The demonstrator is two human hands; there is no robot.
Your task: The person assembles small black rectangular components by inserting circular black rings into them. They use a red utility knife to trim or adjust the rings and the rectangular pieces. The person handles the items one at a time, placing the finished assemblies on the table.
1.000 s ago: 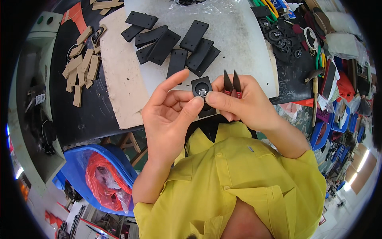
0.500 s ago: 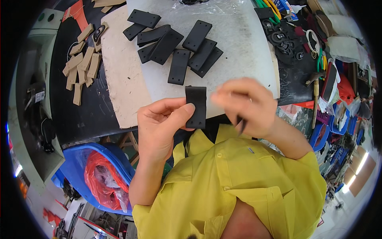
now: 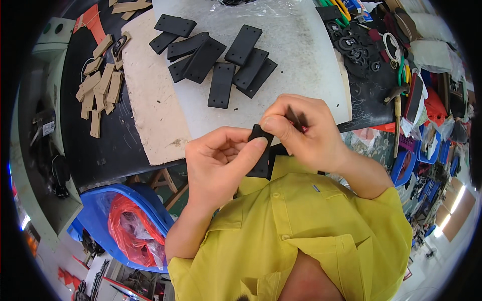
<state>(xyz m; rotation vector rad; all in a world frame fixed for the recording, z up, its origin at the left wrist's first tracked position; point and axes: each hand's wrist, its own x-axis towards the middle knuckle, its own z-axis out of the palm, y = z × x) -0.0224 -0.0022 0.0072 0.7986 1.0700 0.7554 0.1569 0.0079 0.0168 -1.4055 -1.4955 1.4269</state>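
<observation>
Over the table's near edge, my left hand pinches a black rectangular piece between thumb and fingers, the piece hanging slightly tilted. My right hand is closed, its thumb and forefinger at the upper end of that same piece. Tucked in the right hand is a thin, dark, blade-like tool with a bit of red by it; its exact kind is hidden by the fingers. Farther off, several similar black pieces with small holes at their ends lie in a loose, overlapping pile.
Under the pile is a whitish board, beside a beige sheet. Small tan pieces lie heaped at left. Black round-detailed parts and a hammer lie at right. A blue bin with red plastic stands lower left.
My right hand has moved in to the left and now meets the upper end of the black piece. The piece has dropped a little nearer me and tilted.
</observation>
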